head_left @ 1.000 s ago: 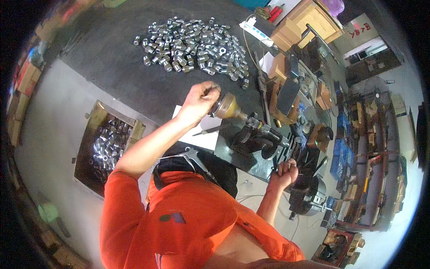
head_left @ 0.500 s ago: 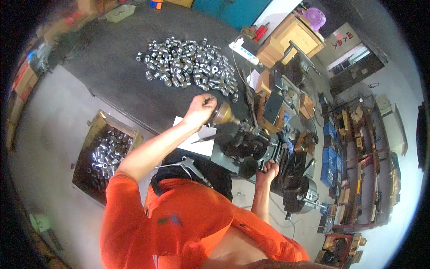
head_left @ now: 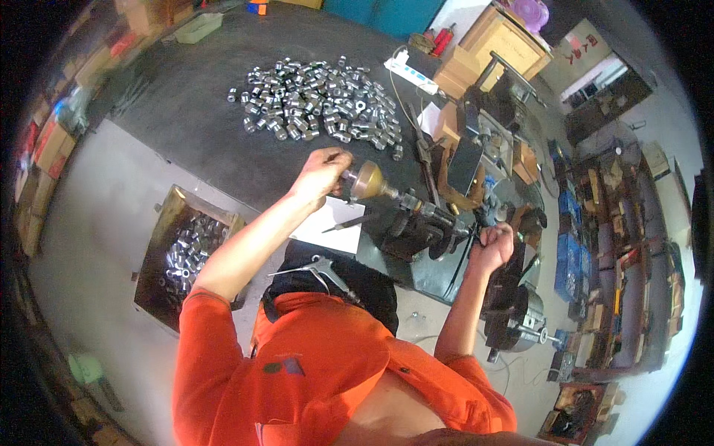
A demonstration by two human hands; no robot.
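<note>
My left hand (head_left: 321, 177) is closed at the wide end of a brass-coloured cone-shaped cup (head_left: 369, 181). A short silvery part shows between fingers and cup; what the fingertips hold is hidden. The cup sits in line with a shaft on a dark bench-mounted machine (head_left: 413, 234). At the machine's right end, my right hand (head_left: 495, 247) is closed around a thin dark lever, mostly covered by the fingers. Beyond my left hand, a pile of silvery hex metal fittings (head_left: 320, 100) covers part of the dark bench (head_left: 186, 134).
A wooden box (head_left: 160, 241) of similar fittings stands left of me. White paper (head_left: 342, 236) with a dark pointed tool lies before the machine. An air blow gun (head_left: 323, 271) rests on my lap. A power strip (head_left: 410, 76) is at the back; shelves (head_left: 625, 282) with blue bins stand right.
My right hand has moved right and farther away, swinging round the machine's end. My left hand has shifted slightly left, opening a small gap from the cup. The whole view has tilted a little.
</note>
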